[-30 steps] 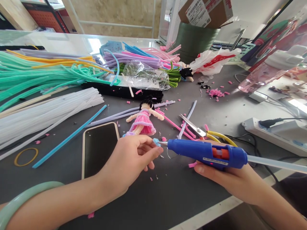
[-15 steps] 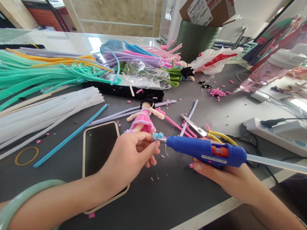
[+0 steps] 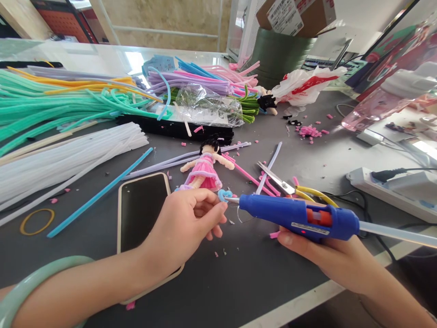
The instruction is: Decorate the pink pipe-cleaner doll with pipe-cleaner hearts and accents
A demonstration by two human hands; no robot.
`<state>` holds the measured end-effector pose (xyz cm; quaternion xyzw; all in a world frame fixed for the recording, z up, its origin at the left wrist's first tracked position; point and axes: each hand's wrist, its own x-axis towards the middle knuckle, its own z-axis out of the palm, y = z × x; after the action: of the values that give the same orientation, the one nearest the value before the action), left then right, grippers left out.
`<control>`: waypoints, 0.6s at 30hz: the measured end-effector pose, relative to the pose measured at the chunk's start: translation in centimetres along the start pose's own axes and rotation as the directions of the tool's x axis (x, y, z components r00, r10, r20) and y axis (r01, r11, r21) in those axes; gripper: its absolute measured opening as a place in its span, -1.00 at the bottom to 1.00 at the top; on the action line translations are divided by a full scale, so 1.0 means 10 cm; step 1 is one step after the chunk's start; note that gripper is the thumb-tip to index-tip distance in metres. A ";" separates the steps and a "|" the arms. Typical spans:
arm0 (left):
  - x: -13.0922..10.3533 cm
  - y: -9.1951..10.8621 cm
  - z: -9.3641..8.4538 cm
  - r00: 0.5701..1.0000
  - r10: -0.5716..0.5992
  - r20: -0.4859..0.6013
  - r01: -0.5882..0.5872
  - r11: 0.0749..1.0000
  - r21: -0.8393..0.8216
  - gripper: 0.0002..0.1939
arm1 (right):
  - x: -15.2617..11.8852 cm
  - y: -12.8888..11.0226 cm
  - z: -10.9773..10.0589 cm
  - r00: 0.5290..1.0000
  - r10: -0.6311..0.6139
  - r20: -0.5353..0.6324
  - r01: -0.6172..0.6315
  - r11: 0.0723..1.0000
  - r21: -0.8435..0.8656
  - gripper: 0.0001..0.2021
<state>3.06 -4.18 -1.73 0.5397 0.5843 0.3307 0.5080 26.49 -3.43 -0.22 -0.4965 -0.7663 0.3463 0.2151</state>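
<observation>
Left hand (image 3: 186,223), frame centre, pinched small blue curl (image 3: 224,195) at fingertips. Right hand (image 3: 327,257), lower right, wrapped round blue glue gun (image 3: 273,211), nozzle (image 3: 233,200) at curl. Doll (image 3: 204,173) lay mid-frame.

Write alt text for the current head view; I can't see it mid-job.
The right hand holds a blue glue gun with its nozzle at a small light-blue fuzzy piece in the left hand. Beyond them, a doll in a pink dress lies on the dark table, among a phone, scissors and colored fuzzy stems.
</observation>
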 end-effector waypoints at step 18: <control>-0.03 0.01 0.00 1.000 0.017 -0.013 -0.017 1.000 -0.009 -0.79 | 0.01 -0.02 0.05 0.996 0.019 -0.086 -0.013 0.997 0.077 -0.74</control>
<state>3.11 -4.49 -1.55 0.5399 0.5815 0.3412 0.5038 25.99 -3.54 -0.39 -0.5086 -0.7384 0.3552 0.2643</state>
